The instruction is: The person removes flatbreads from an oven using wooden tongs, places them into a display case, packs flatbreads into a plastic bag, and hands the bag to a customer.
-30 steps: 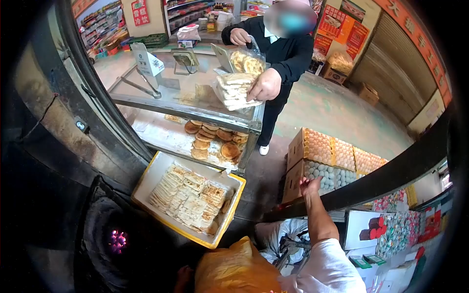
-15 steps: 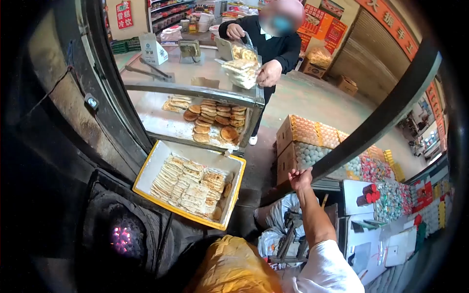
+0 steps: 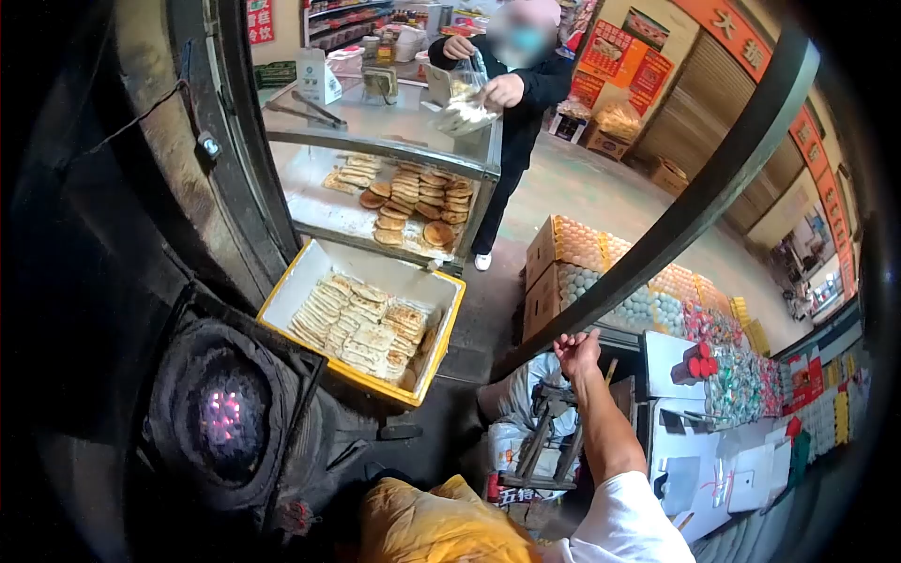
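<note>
My right hand [image 3: 577,355] is raised at the end of my bare forearm, against the lower part of a dark slanting post [image 3: 657,249]. Its fingers are loosely bent and apart, with nothing seen in them. My left hand is out of view. Left of the post, a white foam box [image 3: 434,361] with a yellow rim holds rows of flatbreads [image 3: 361,324]. Behind it stands a glass-topped display case [image 3: 488,202] with stacked round and long flatbreads [image 3: 413,202]. Across the case, a person [image 3: 540,80] holds a clear plastic bag [image 3: 465,108] of flatbreads with both hands.
A round oven [image 3: 225,413] with glowing embers is at lower left. Tongs [image 3: 319,111] lie on the case top. Egg trays [image 3: 610,253] on cartons stand beyond the post. A white table [image 3: 680,450] with red-lidded jars [image 3: 694,364] is at right.
The view has shifted, showing more of the oven. The person has lifted the bag, and one of their hands has moved up towards its top. My right hand stays by the post.
</note>
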The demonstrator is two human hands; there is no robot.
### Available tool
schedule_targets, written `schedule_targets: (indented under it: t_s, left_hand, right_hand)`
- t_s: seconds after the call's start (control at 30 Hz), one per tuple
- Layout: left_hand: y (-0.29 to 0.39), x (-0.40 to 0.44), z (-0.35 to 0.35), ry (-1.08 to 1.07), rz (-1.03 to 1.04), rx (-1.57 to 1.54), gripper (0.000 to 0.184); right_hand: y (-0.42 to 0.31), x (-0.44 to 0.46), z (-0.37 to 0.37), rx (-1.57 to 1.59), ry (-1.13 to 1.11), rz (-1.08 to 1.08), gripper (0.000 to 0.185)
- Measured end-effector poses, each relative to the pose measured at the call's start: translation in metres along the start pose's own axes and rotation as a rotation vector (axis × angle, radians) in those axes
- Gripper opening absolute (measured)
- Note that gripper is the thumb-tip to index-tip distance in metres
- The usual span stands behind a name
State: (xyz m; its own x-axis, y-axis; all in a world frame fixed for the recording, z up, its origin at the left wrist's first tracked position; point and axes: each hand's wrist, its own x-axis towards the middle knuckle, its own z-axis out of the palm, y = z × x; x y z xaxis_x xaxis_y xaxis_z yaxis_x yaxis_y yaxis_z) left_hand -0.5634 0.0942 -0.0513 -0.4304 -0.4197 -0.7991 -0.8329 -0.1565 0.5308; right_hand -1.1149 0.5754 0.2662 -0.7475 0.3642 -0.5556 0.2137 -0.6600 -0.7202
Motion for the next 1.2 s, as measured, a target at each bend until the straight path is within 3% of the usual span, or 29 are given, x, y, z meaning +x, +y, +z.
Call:
schedule_targets:
  t_s: [0.3, 0.53, 0.57, 0.6, 0.63, 0.67, 0.7, 0.73, 0.77, 0.8, 0.9, 0.93, 1.0, 1.07, 1.17, 1.2]
  left_hand:
    - [-0.069, -0.075, 0.03, 0.067, 0.063, -0.002, 0.027]
    - [-0.091, -0.096, 0.031, 0.091, 0.231, 0.095, 0.027]
    - [-0.101, -0.092, 0.029, 0.117, 0.304, 0.119, 0.028]
    - [-0.118, -0.089, 0.024, 0.144, 0.413, -0.104, 0.02]
    - [-0.101, -0.104, 0.008, 0.009, 0.415, 0.064, 0.015]
    - [-0.048, -0.159, 0.006, 0.169, 0.345, -0.018, 0.018]
    - [-0.078, -0.145, -0.003, 0.249, 0.382, -0.086, 0.031]
    - [-0.074, -0.158, -0.015, 0.356, 0.29, -0.113, 0.04]
    - [-0.04, -0.193, -0.035, 0.46, 0.268, -0.173, 0.042]
    - [-0.053, -0.194, -0.058, 0.545, 0.244, -0.325, 0.041]
    - [-0.093, -0.212, -0.146, 0.792, 0.216, -0.688, 0.038]
    - [-0.106, -0.217, -0.177, 0.82, 0.193, -0.711, 0.038]
    - [-0.151, -0.231, -0.254, 0.952, 0.258, -0.853, 0.033]
    - [-0.214, -0.242, -0.337, 1.065, 0.331, -0.985, 0.029]
    - [-0.299, -0.232, -0.467, 1.37, 0.133, -0.433, 0.026]
    - [-0.322, -0.253, -0.439, 1.339, 0.13, -0.443, 0.026]
  right_hand:
    - [-0.029, 0.002, -0.057, -0.002, -0.015, 0.055, 0.066]
    - [0.049, -0.004, -0.123, -0.067, -0.112, 0.164, 0.064]
    - [0.073, -0.005, -0.14, -0.143, -0.173, 0.205, 0.063]
    - [0.098, -0.015, -0.153, -0.251, -0.116, 0.244, 0.062]
    - [0.131, -0.017, -0.165, -0.311, 0.005, 0.353, 0.055]
    - [0.154, -0.023, -0.209, -0.756, -0.337, 0.28, 0.042]
    - [0.195, 0.001, -0.255, -1.345, -0.545, -0.052, 0.034]
    - [0.203, -0.037, -0.27, -1.345, -0.737, -0.027, 0.034]
    - [0.239, -0.005, -0.327, -0.753, -0.869, 0.39, 0.03]
    - [0.276, 0.028, -0.383, -0.226, -0.819, 0.86, 0.029]
    - [0.35, 0.043, -0.471, -0.344, -0.568, 1.116, 0.034]
    - [0.32, -0.021, -0.419, -0.838, -0.503, 0.869, 0.033]
    - [0.314, -0.079, -0.373, -1.199, -0.447, 0.752, 0.03]
    - [0.32, -0.122, -0.345, -1.292, -0.453, 0.726, 0.028]
    - [0.336, -0.175, -0.331, -1.264, -0.516, 0.797, 0.027]
    - [0.335, -0.187, -0.335, -1.17, -0.532, 0.928, 0.026]
